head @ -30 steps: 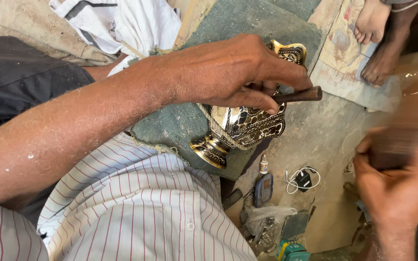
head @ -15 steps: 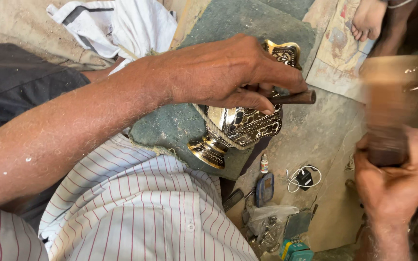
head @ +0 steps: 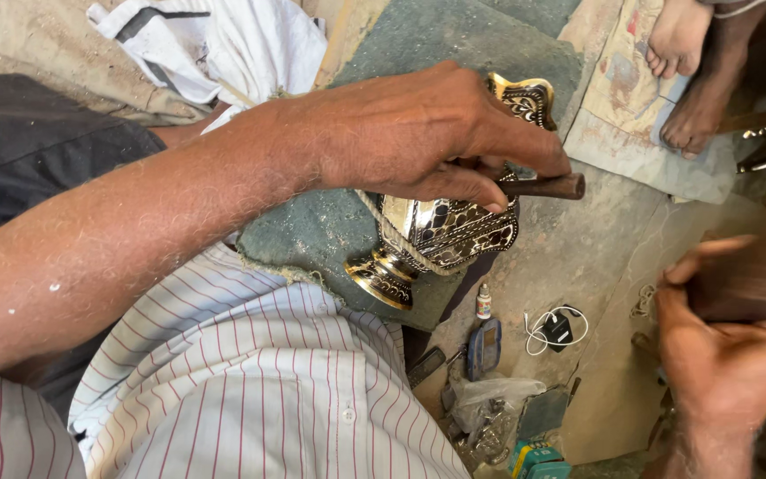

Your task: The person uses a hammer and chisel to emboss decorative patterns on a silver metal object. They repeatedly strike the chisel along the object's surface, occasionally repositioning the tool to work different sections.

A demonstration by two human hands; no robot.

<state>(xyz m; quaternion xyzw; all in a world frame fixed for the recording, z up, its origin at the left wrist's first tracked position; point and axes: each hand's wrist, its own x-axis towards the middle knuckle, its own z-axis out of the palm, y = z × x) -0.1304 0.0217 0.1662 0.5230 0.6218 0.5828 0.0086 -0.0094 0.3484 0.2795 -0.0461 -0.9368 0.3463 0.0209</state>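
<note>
Head view, only one here. Left hand [head: 418,133] clamped over an ornate metal vessel [head: 441,235] lying tilted on a green pad [head: 312,235], fingers pinched shut around a dark rod-like tool [head: 543,186] set against the patterned body. Right hand [head: 729,355] curled around something brown and blurred, probably a mallet, can't tell for sure. Looks mid-job: lots of pattern already cut, no telling how much left. Count: one vessel, one tool, one pad, two bare feet [head: 693,71] of somebody else up top, one small phone [head: 483,348] on the floor.

Right hand's [head: 729,355] tool [head: 755,275] blurred, perhaps wooden
</note>
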